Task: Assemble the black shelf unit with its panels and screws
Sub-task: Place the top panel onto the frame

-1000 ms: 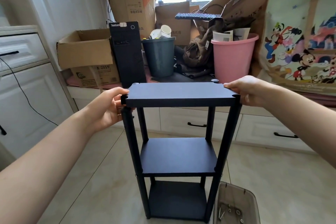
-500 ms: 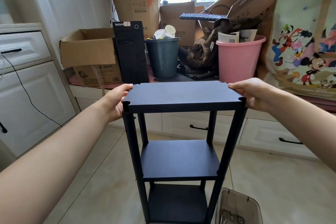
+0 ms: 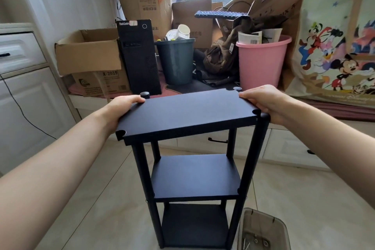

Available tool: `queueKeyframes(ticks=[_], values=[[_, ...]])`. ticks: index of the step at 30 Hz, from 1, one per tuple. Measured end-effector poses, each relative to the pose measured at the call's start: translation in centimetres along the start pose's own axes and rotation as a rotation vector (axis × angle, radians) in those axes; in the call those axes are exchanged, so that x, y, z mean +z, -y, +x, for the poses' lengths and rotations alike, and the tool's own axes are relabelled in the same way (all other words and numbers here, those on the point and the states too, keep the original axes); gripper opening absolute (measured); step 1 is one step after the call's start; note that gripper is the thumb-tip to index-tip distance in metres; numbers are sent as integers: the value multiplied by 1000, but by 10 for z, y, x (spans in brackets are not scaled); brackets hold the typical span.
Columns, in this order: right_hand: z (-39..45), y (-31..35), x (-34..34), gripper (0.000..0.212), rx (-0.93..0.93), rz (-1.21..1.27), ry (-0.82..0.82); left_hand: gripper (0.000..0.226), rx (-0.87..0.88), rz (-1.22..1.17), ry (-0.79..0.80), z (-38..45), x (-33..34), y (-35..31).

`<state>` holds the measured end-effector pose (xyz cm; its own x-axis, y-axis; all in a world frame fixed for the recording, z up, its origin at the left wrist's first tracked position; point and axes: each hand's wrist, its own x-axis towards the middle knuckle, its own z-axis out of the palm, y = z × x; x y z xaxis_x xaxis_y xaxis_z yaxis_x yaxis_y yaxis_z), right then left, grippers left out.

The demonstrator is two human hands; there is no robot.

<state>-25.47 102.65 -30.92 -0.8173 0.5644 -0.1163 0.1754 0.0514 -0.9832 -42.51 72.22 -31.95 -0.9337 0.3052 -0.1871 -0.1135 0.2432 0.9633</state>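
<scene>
The black shelf unit stands upright on the tiled floor, with a middle and a bottom panel fixed between its black posts. Its top panel sits skewed, the near left corner off its post and the far post tops showing behind it. My left hand grips the panel's left edge, thumb on top. My right hand grips the right edge by the near right post.
A clear plastic tub holding screws sits on the floor at the lower right. Behind the shelf a low window ledge carries cardboard boxes, a black computer tower, a grey bin and a pink bucket. White cabinets stand left.
The top panel lay square on the four posts; now it is lifted and twisted, its left side swung toward me. Both hands shifted with it, and my view has dropped closer.
</scene>
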Motion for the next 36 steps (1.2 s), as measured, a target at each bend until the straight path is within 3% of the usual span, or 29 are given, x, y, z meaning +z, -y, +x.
queueKeyframes(ticks=[9,13,20,23,36], values=[[3,-1,-8,31,142,176,115,20,-124,-204,37,1,-5,-15],[5,-2,-9,37,178,210,112,36,-267,-276,167,-6,-15,-20],[8,13,-13,6,139,245,63,23,-166,-248,151,-12,-7,-26],[11,16,-18,4,115,253,30,19,-154,-289,157,-9,1,-27],[23,-3,-15,26,93,119,9,18,-4,-264,8,-5,15,-10]])
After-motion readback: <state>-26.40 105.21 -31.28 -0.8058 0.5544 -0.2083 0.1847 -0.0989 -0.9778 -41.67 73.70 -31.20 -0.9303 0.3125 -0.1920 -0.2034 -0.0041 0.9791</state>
